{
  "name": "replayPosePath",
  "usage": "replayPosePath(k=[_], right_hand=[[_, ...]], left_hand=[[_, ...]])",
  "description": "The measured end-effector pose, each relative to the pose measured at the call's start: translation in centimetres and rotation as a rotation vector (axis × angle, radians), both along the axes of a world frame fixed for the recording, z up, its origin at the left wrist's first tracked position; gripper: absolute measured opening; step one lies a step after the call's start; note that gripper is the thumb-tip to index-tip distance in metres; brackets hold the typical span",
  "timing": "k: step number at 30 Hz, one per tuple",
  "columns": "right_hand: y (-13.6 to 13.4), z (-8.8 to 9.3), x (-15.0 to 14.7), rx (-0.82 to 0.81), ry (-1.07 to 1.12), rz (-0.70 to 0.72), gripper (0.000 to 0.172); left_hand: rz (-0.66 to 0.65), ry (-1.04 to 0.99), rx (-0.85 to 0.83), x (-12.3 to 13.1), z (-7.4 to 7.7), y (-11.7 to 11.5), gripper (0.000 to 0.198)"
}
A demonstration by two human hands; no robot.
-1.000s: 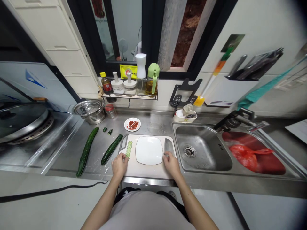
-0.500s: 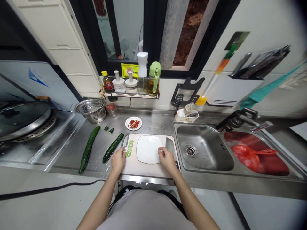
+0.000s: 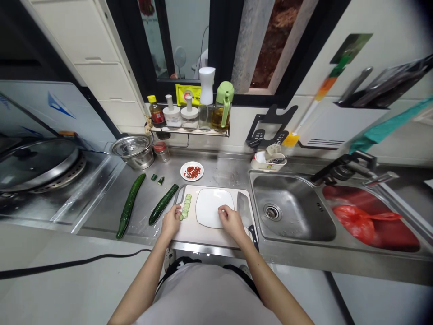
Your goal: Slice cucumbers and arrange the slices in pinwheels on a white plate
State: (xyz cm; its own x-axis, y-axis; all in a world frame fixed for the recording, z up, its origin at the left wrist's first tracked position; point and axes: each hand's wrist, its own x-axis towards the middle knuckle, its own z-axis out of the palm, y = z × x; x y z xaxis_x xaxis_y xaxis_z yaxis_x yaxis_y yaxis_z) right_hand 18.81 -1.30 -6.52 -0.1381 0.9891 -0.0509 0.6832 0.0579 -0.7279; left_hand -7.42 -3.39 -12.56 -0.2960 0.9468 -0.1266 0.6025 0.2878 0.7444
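On the cutting board [image 3: 192,234], a row of overlapping cucumber slices [image 3: 186,205] runs beside a white plate [image 3: 211,203]. My left hand [image 3: 172,222] is at the near end of that row, its fingers closed around a slice at the edge. Over the plate's right part is my right hand [image 3: 232,221], with thumb and fingertips pinched together; whatever they may hold is too small to see. A knife with a black handle [image 3: 253,236] lies at the board's right side, partly behind my right wrist.
Left of the board lie a cut cucumber [image 3: 163,205], a whole cucumber [image 3: 131,205] and small cucumber ends [image 3: 160,180]. A dish of chopped red pieces [image 3: 192,171] sits behind the board. To the right is the sink [image 3: 294,230]; a lidded pot [image 3: 133,155] stands back left.
My right hand has moved left from the plate's right edge to over the plate. My left hand stays by the slices. The whole view has shifted slightly.
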Motion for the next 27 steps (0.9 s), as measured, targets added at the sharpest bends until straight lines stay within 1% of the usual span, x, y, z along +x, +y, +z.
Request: replayPosePath(k=[2,4,6,8,10,13,15,17,19,21,24,27], right_hand=[[-0.1,0.0,0.0,-0.002,0.016,0.002,0.024],[0.0,0.1,-0.2,-0.013,0.043,0.009,0.023],[0.3,0.5,-0.8,-0.038,0.107,0.052,0.022],[0.7,1.0,-1.6,-0.055,0.204,0.139,0.022],[1.0,1.4,-2.5,-0.039,0.291,0.224,0.022],[1.3,1.9,-3.6,-0.007,0.352,0.269,0.016],[1.4,2.2,-3.7,0.000,0.375,0.250,0.016],[1.5,2.4,-3.5,0.012,0.400,0.207,0.016],[1.5,2.7,-3.1,0.036,0.420,0.168,0.015],[1.6,3.1,-2.7,0.076,0.419,0.160,0.014],[1.6,3.9,-2.1,0.174,0.365,0.203,0.013],[1.4,4.5,-1.7,0.289,0.271,0.267,0.015]], left_hand=[[0.032,-0.141,0.059,0.1,0.2,0.0,0.027],[0.019,-0.334,0.122,0.5,1.0,0.3,0.030],[-0.049,-0.526,0.167,1.2,2.3,0.8,0.037],[-0.136,-0.648,0.171,2.2,3.9,1.3,0.043],[-0.213,-0.709,0.156,3.4,5.5,1.8,0.045],[-0.286,-0.725,0.166,4.9,7.2,2.2,0.044],[-0.266,-0.730,0.189,5.5,7.8,2.3,0.044],[-0.181,-0.722,0.201,5.8,8.1,2.3,0.042],[-0.114,-0.694,0.156,6.0,8.3,2.1,0.041],[-0.123,-0.686,0.035,6.3,8.7,1.8,0.050],[-0.167,-0.757,-0.159,7.1,9.5,1.4,0.060],[-0.152,-0.878,-0.269,7.7,10.2,1.4,0.056]])
